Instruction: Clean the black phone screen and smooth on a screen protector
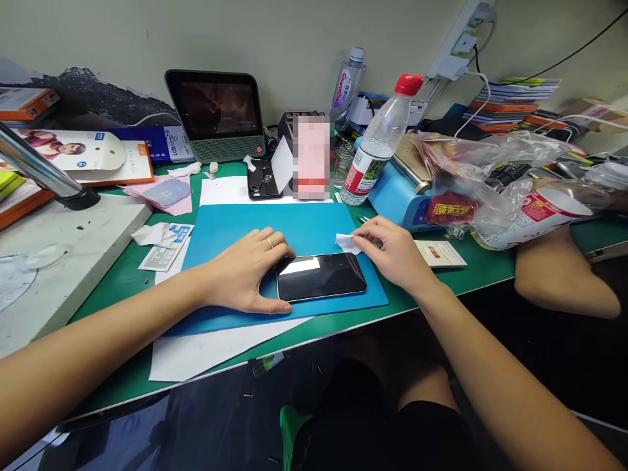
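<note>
A smartphone (321,277) with a dark, glossy screen lies flat, screen up, on the blue mat (230,226). My left hand (250,271) spans its left end, fingers at the far corner and thumb at the near one, gripping it by the edges. Bright light reflects off the upper left of the screen. Just past the phone's far right corner, my right hand (392,252) pinches a small white wipe (347,243) between thumb and fingertips. Behind the mat lie an opened black phone part (265,178) and a partly blurred pink object (312,157).
A red-capped water bottle (375,147) stands behind my right hand, beside a blue device (400,196). A cigarette pack (439,254) lies to the right. Torn wipe packets (164,245) sit left of the mat. A smart display (218,114) stands at the back, a lamp base (73,196) at left.
</note>
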Demonstrator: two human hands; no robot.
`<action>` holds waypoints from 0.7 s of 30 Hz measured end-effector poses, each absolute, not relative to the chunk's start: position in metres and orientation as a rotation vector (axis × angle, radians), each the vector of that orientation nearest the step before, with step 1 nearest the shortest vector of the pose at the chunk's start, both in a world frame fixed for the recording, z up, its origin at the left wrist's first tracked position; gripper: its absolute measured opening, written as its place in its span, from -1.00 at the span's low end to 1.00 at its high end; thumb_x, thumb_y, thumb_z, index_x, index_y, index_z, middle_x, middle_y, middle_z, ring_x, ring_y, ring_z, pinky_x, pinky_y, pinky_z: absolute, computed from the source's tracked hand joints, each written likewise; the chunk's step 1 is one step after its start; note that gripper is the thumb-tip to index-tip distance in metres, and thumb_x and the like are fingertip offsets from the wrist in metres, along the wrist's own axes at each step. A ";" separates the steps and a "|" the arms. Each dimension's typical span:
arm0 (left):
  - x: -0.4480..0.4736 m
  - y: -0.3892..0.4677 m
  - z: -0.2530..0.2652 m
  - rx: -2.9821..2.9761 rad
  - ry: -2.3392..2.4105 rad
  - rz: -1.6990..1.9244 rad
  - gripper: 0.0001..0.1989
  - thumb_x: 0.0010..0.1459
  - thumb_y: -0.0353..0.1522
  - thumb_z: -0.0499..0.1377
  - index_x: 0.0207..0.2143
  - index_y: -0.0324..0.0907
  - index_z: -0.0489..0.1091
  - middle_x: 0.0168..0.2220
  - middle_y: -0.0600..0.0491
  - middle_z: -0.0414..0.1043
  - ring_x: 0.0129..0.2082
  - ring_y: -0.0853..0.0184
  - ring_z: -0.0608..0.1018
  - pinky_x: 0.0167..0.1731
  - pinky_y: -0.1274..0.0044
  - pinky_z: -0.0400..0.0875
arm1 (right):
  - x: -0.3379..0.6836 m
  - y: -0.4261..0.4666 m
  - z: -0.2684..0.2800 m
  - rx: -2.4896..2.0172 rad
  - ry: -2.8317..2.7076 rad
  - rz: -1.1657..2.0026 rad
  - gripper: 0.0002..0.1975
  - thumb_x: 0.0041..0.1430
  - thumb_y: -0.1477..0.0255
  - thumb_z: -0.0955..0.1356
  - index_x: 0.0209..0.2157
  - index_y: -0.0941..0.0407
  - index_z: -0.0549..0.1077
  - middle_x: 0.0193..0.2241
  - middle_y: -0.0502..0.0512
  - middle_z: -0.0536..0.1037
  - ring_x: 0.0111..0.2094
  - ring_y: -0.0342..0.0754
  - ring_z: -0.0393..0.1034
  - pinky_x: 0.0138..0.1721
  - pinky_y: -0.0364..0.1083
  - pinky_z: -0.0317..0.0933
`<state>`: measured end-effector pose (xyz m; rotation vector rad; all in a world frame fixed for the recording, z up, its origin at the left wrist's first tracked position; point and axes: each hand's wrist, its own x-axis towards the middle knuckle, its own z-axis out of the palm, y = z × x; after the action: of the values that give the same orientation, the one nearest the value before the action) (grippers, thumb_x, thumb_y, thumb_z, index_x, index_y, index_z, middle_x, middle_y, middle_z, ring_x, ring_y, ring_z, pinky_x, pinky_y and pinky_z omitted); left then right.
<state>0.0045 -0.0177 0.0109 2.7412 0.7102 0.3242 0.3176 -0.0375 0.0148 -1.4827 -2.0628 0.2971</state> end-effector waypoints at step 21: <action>0.002 -0.013 0.016 2.744 0.717 0.284 -0.27 0.07 0.14 0.26 0.05 -0.24 0.38 -0.09 -0.09 0.39 -0.14 0.09 0.42 -0.13 0.26 0.29 | 0.332 -0.090 0.012 -1.425 -1.905 0.399 -0.88 0.31 0.25 0.40 -0.25 -0.08 0.61 -0.30 0.02 0.63 -0.27 0.07 0.53 -0.19 0.07 0.39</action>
<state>0.0025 -0.0131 0.0162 2.7436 0.7174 0.2837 0.3316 -0.0897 0.0118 -1.4253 -1.9048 0.3986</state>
